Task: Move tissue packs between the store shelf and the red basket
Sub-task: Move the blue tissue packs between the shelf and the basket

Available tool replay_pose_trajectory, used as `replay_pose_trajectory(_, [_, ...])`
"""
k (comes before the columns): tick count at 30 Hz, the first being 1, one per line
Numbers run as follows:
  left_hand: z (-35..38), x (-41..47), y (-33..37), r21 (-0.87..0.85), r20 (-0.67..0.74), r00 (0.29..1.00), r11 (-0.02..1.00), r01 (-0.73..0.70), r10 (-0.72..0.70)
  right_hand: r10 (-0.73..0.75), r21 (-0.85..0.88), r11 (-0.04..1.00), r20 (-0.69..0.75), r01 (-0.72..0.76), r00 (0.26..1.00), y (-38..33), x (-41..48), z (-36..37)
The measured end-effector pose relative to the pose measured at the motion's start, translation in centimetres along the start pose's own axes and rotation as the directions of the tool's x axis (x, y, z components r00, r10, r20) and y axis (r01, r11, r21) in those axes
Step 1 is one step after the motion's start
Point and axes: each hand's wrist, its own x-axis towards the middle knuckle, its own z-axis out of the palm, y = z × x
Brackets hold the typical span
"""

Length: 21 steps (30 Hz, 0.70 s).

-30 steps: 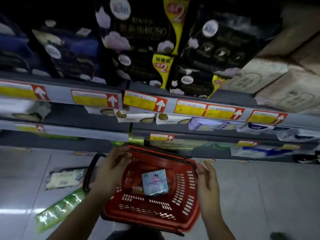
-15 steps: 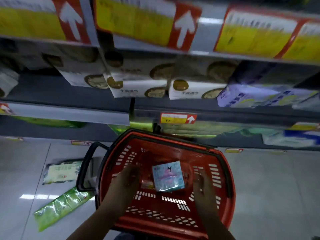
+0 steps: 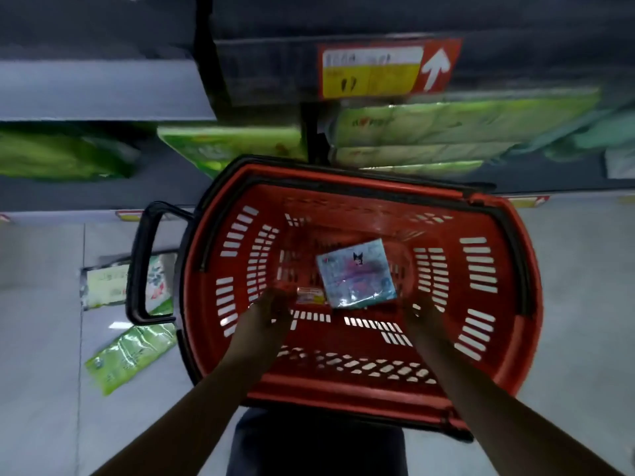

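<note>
One tissue pack (image 3: 357,273) is seen mid-floor in the single red basket (image 3: 343,388), with one small packet (image 3: 311,296) just left of it. Two hands are held inside: the left hand (image 3: 271,304) by the small packet, the right hand (image 3: 422,310) just right of the tissue pack. How far either is opened cannot be told.

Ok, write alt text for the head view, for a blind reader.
A person's left hand and right hand reach down into a red basket, either side of a pastel tissue pack lying on its bottom. Green packs sit on the low shelf behind; two loose packs lie on the floor beside it.
</note>
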Motion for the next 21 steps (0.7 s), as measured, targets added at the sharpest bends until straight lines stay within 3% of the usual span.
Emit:
replay_pose_trajectory(3, [1.4,2.5,-1.9,0.078,-0.003,0.997,0.994,0.071,-0.071,0.075,-0.078,0.994,0.023,-0.073,0.997,0.4,6.1,-0.7])
replay_pose_trajectory(9, [4.7,7.9,-6.8,-0.032,0.039,0.964,0.964,0.263,-0.261,0.087,-0.311,0.947,0.023,-0.075,0.996,4.6,11.2,2.0])
replay_pose_trajectory(14, [6.6,12.0,-8.4,-0.266,-0.011,0.893,0.862,0.431,-0.450,0.086,-0.365,0.929,0.048,-0.062,0.995,6.5,14.4,3.4])
replay_pose_trajectory(21, [9.3,16.3,-9.4,-0.292,0.099,0.860,0.812,0.505,-0.500,0.122,-0.322,0.942,0.063,-0.096,0.990,7.3,18.6,4.6])
